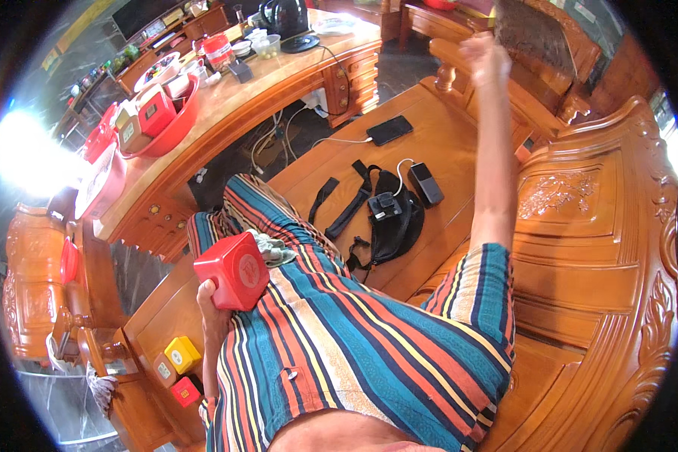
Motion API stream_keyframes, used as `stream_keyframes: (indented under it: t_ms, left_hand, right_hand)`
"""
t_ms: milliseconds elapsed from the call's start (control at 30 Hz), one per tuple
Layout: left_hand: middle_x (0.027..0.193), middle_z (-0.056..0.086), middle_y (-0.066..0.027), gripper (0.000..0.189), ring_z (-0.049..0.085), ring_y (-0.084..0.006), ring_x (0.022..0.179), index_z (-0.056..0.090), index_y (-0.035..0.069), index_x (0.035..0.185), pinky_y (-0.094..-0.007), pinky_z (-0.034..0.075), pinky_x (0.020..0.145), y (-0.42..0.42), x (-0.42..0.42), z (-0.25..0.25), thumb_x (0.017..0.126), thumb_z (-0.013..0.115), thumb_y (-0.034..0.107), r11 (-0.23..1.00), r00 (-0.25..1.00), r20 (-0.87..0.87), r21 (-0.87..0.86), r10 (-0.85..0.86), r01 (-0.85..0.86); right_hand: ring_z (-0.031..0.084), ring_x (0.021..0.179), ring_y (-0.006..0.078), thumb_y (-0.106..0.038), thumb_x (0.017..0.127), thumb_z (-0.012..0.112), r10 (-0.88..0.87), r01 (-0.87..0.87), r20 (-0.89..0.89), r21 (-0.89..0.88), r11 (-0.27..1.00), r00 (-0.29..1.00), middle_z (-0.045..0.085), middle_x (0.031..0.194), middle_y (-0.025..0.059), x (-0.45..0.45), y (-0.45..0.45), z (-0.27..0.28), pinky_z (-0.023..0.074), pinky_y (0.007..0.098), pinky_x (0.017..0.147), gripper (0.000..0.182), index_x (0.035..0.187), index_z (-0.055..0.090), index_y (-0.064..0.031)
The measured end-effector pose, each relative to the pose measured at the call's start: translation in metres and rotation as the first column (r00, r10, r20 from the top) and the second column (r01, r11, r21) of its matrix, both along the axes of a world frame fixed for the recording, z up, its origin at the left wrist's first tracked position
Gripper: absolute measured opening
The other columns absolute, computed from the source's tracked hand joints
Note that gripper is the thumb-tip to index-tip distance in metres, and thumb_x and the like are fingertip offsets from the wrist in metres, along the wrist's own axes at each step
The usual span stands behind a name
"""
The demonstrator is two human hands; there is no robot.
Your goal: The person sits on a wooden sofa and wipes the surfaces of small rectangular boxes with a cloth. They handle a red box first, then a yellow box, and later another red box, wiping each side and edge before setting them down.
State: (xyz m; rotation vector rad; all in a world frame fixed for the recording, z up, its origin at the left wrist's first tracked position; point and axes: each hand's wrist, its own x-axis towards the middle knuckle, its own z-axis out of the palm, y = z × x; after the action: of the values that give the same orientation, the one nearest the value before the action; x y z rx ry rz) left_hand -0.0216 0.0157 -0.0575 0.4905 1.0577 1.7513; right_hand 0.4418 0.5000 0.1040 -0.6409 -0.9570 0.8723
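Observation:
My left hand [210, 308] holds a red square canister [234, 272] from below and the side, above my lap. A grey-green cloth [272, 249] lies on my lap just behind the canister. My right hand [484, 59] is raised and stretched far out over the armrest of the wooden bench; it is blurred, and nothing shows in it. Beside my left forearm, a yellow box [182, 355], a brown box [164, 369] and a small red box [185, 391] stand together on the bench seat.
On the wooden bench [344, 164] lie a smartphone [390, 130] on a cable, a black strap bag [398, 231] with a small camera, and a power bank [425, 184]. The desk [214, 107] carries a red basin [169, 133] of boxes, a pink basin [103, 181], cups and a black kettle [287, 17].

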Motion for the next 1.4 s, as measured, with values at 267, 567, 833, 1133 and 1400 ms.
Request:
stream_keyframes:
  t_ms: [267, 567, 833, 1133, 1400]
  left_hand:
    - [0.123, 0.061, -0.018, 0.079, 0.063, -0.031, 0.106, 0.05, -0.004, 0.129, -0.0421, 0.052, 0.092, -0.015, -0.024, 0.004, 0.062, 0.078, 0.028, 0.95, 0.96, 0.098, 0.202, -0.263, 0.24]
    - [0.121, 0.06, -0.0162, 0.083, 0.06, -0.0312, 0.109, 0.047, -0.003, 0.13, -0.0422, 0.047, 0.096, -0.021, -0.021, 0.017, 0.062, 0.08, 0.03, 0.973, 0.986, 0.023, 0.166, -0.164, 0.158]
    - [0.119, 0.057, -0.014, 0.09, 0.056, -0.029, 0.112, 0.044, -0.001, 0.134, -0.0396, 0.041, 0.101, 0.008, -0.028, 0.03, 0.058, 0.083, 0.028, 0.892, 0.959, -0.134, 0.354, -0.249, 0.281]
    - [0.126, 0.048, -0.0198, 0.105, 0.049, -0.0347, 0.12, 0.036, 0.0, 0.137, -0.0415, 0.039, 0.104, 0.013, -0.008, 0.044, 0.052, 0.088, 0.034, 0.991, 0.333, -0.933, 0.122, 0.135, -0.061]
    - [0.132, 0.045, -0.0181, 0.101, 0.045, -0.0328, 0.125, 0.037, 0.001, 0.136, -0.0411, 0.035, 0.107, 0.005, -0.002, 0.03, 0.053, 0.087, 0.03, 0.983, 0.289, -0.94, 0.18, 0.184, -0.043]
  right_hand:
    - [0.066, 0.087, 0.0156, -0.023, 0.095, 0.056, 0.912, -0.893, 0.31, -0.275, 0.356, 0.268, 0.066, 0.096, 0.0076, -0.272, -0.239, -0.107, 0.0565, 0.0302, 0.071, 0.023, 0.097, 0.067, -0.0016]
    - [0.051, 0.119, 0.0158, -0.042, 0.087, 0.068, 0.947, -0.973, 0.294, -0.224, -0.064, -0.13, 0.056, 0.125, 0.009, -0.31, -0.294, -0.125, 0.0387, 0.0355, 0.103, 0.064, 0.134, 0.048, -0.0031]
    - [0.062, 0.08, 0.0102, 0.002, 0.086, 0.059, 0.945, -0.923, -0.09, -0.26, 0.284, 0.316, 0.066, 0.089, 0.0042, -0.298, -0.277, -0.118, 0.0518, 0.0253, 0.072, 0.011, 0.096, 0.062, -0.001]
    - [0.059, 0.081, 0.0145, -0.004, 0.083, 0.064, 0.466, -0.739, 0.679, 0.17, 0.652, 0.567, 0.06, 0.094, 0.0075, -0.307, -0.352, -0.041, 0.0506, 0.028, 0.069, 0.028, 0.11, 0.062, -0.0012]
    - [0.059, 0.079, 0.0313, -0.03, 0.08, 0.072, 0.155, -0.745, 0.876, 0.282, 0.604, 0.457, 0.055, 0.089, 0.016, -0.332, -0.37, -0.073, 0.0494, 0.0399, 0.066, 0.033, 0.096, 0.058, -0.0046]
